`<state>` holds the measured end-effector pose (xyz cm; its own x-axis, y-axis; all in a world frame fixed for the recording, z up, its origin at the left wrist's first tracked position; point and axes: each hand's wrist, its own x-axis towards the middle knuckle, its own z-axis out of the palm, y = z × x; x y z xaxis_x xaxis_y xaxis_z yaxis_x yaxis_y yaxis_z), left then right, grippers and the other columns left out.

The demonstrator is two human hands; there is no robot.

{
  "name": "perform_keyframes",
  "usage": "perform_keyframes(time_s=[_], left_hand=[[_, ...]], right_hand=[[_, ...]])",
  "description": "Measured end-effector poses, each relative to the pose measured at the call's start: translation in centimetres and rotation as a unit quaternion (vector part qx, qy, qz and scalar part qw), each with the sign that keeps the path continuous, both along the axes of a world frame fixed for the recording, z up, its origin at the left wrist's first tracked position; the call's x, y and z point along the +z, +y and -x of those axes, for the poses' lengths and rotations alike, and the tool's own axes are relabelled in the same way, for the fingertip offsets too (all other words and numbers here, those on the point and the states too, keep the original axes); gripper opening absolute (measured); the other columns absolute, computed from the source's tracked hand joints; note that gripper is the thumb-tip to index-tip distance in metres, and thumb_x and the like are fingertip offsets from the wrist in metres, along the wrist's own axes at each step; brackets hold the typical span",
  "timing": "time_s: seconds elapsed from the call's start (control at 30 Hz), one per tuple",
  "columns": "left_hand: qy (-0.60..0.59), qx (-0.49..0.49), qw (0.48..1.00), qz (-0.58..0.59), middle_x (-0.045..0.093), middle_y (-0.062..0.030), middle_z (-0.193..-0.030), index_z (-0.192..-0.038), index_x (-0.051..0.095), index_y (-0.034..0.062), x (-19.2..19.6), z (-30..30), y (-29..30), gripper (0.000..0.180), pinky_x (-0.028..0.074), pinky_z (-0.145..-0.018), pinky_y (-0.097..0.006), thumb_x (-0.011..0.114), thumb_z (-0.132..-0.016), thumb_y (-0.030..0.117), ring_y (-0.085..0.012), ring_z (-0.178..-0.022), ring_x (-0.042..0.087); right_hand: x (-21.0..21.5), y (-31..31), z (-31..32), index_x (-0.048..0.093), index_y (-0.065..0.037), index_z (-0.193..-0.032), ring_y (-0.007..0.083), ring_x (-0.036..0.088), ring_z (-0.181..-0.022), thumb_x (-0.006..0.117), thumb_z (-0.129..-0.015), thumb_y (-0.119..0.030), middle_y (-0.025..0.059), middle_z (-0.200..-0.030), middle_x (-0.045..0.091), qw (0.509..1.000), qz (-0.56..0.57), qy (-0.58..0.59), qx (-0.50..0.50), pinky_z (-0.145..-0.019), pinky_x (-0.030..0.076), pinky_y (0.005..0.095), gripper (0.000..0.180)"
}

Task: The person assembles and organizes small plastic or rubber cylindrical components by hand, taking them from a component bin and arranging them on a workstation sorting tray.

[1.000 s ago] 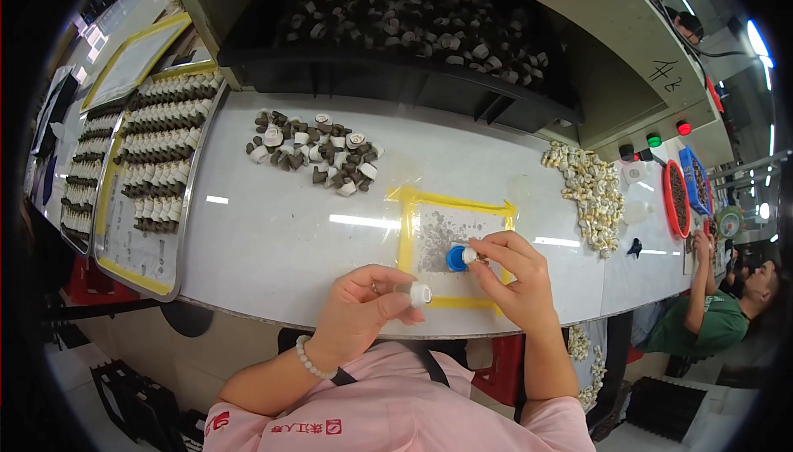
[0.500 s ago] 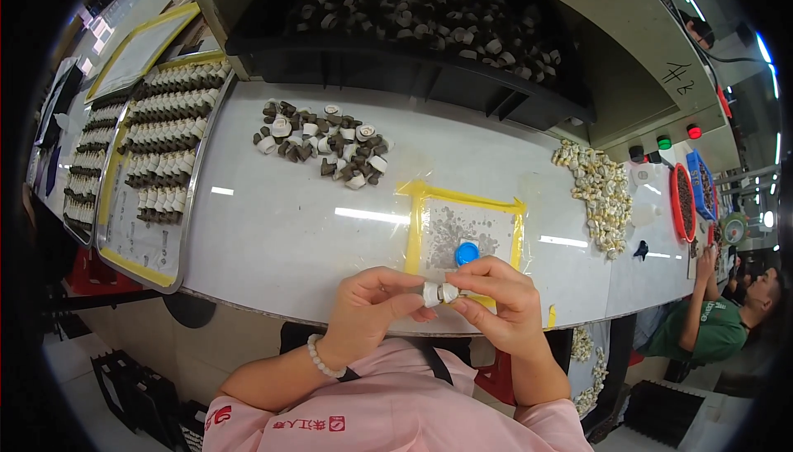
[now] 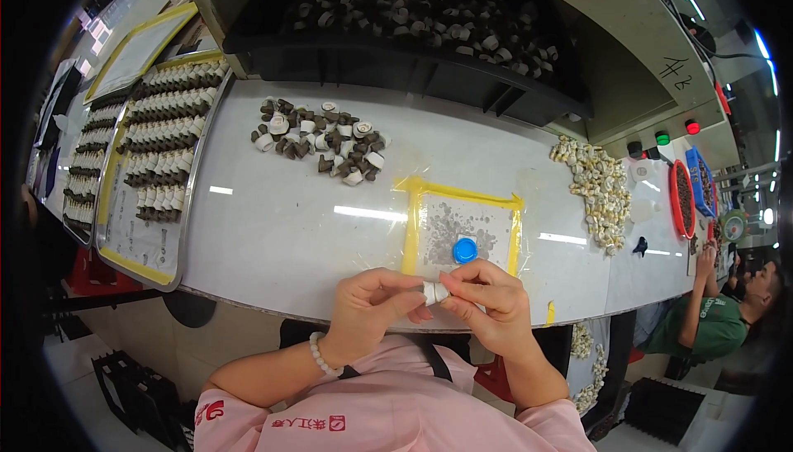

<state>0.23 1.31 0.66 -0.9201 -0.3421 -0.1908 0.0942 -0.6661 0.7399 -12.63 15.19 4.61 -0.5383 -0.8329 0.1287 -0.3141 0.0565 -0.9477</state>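
No packages, labels, signs or screens visible

We look steeply down from a single fisheye camera on our head, close above the white bench [image 3: 314,237], facing forward across it, with our forearms entering from the lower edge and straight lines bending toward the rim.

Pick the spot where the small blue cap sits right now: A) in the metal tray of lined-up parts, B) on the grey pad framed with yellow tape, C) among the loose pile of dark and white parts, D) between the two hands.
B: the blue cap lies on the grey pad inside the yellow tape frame, just beyond the hands, which pinch a small white part instead.
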Motion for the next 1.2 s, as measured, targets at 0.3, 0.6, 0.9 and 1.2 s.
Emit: perform_keyframes(time_s=[0.3,0.6,0.9,1.2], left_hand=[[-0.017,-0.027,0.999,0.035,0.065,-0.0125,-0.089,-0.101,0.059,-0.0036,0.4,0.0,-0.1,0.016,0.055,-0.067,-0.027,0.059,-0.085,-0.004,-0.0174,-0.075,0.066],[-0.023,-0.047,0.998,0.037,0.064,-0.0168,-0.091,-0.098,0.053,-0.0038,0.0,0.4,0.1,0.015,0.057,-0.066,-0.032,0.057,-0.084,-0.008,-0.0227,-0.072,0.066],[0.042,-0.034,0.998,0.016,0.060,-0.0126,-0.104,-0.104,0.051,-0.0022,0.7,-0.2,-1.0,0.025,0.051,-0.083,-0.027,0.060,-0.082,-0.010,-0.0169,-0.098,0.059],[-0.093,0.339,0.812,0.466,0.064,-0.0066,-0.095,-0.103,0.062,-0.0028,4.1,-8.5,-12.4,0.028,0.047,-0.075,-0.024,0.067,-0.076,-0.005,-0.0109,-0.082,0.058]], right_hand=[[-0.2,0.7,-0.2,0.068,0.000,-0.102,0.0151,0.058,-0.077,0.071,-0.074,0.002,0.0088,-0.087,0.062,1.000,0.010,0.010,-0.011,-0.063,0.045,0.0236,0.029],[0.9,1.4,1.0,0.068,-0.001,-0.101,0.0176,0.060,-0.076,0.069,-0.074,0.002,0.0097,-0.089,0.064,1.000,-0.015,-0.006,0.024,-0.065,0.047,0.0258,0.027],[0.6,5.0,13.4,0.065,-0.003,-0.095,0.0273,0.063,-0.070,0.066,-0.079,-0.014,0.0146,-0.081,0.065,0.857,-0.231,0.353,-0.295,-0.062,0.049,0.0367,0.019],[-1.1,6.5,17.2,0.059,-0.007,-0.092,0.0324,0.061,-0.073,0.058,-0.086,-0.019,0.0119,-0.087,0.062,0.762,-0.382,0.438,-0.285,-0.062,0.047,0.0420,0.013]])
